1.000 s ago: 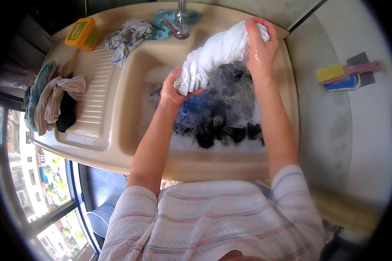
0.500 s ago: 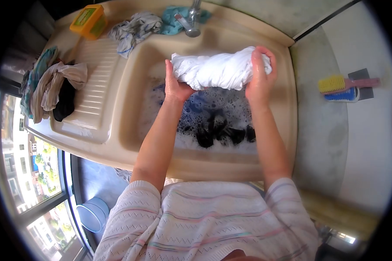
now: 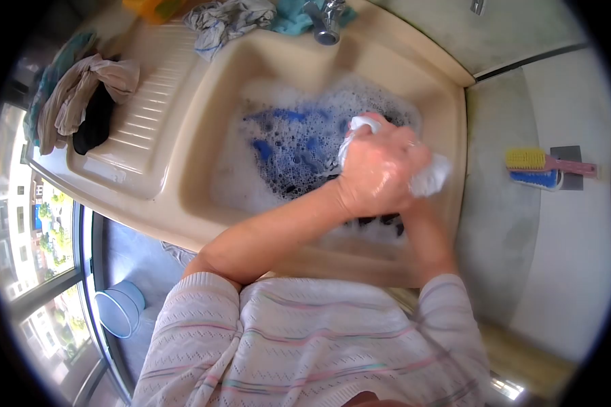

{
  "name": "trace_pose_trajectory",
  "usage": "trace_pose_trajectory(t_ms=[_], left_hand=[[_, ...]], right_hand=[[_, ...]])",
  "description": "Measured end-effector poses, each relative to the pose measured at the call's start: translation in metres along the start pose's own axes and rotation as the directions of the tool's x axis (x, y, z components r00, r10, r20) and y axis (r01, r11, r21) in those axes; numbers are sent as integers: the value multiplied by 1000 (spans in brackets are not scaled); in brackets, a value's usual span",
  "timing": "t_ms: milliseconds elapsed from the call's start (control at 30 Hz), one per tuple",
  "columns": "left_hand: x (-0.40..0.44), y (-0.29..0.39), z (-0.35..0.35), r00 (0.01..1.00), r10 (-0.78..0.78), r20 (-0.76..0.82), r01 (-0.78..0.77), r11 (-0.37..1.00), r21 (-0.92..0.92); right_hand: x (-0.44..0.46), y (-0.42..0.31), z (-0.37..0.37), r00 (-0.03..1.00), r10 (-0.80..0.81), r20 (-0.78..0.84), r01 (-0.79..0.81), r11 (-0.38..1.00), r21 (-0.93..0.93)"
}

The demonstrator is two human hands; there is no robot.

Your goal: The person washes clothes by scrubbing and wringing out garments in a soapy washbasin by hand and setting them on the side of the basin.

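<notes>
Over the right part of the beige sink [image 3: 198, 169], my left hand [image 3: 379, 169] is closed round a white cloth [image 3: 429, 178], bunched small, with a bit showing at the top and a bit on the right. My right hand [image 3: 414, 202] is mostly hidden behind the left one; its forearm comes up from the lower right, and its fingers cannot be told apart. Below them, foamy water [image 3: 295, 146] fills the basin, with blue cloth [image 3: 263, 150] and dark cloth [image 3: 391, 221] soaking in it.
The faucet [image 3: 327, 27] stands at the back, beside teal cloth [image 3: 293, 15] and grey-white cloth [image 3: 229, 26]. A yellow tub [image 3: 153, 8] is at the top edge. Beige and black clothes [image 3: 91, 102] lie left on the ribbed board. Brushes [image 3: 536, 163] hang right; a blue bucket [image 3: 120, 308] stands below left.
The white cloth, earlier stretched between both hands, is now squeezed into a small bunch. My left hand has crossed rightward over my right. The view has shifted, so the sink's back sits higher.
</notes>
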State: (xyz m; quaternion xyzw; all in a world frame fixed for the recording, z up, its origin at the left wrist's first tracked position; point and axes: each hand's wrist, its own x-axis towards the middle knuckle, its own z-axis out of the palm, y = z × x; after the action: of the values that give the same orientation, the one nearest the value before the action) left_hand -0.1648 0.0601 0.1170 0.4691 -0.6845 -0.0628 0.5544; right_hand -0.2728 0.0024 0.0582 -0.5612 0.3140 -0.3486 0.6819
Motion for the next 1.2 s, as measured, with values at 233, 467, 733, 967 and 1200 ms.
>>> trace_pose_trajectory(t_ms=[233, 467, 733, 967, 1200], left_hand=[[-34, 26, 14, 967, 192, 166, -212, 970, 115], [-61, 15, 35, 904, 237, 356, -328, 918, 223], [-77, -17, 65, 855, 126, 504, -231, 961, 152], [-83, -29, 72, 864, 71, 499, -43, 997, -67], [-52, -36, 36, 940, -277, 201, 275, 961, 35]], right_hand=[[62, -14, 8, 817, 577, 22, -572, 814, -102], [81, 0, 35, 883, 410, 230, -253, 827, -502], [77, 32, 49, 931, 251, 266, 103, 518, -849], [76, 60, 21, 977, 186, 108, 16, 436, -900], [64, 16, -67, 951, 276, -139, -306, 899, -314]])
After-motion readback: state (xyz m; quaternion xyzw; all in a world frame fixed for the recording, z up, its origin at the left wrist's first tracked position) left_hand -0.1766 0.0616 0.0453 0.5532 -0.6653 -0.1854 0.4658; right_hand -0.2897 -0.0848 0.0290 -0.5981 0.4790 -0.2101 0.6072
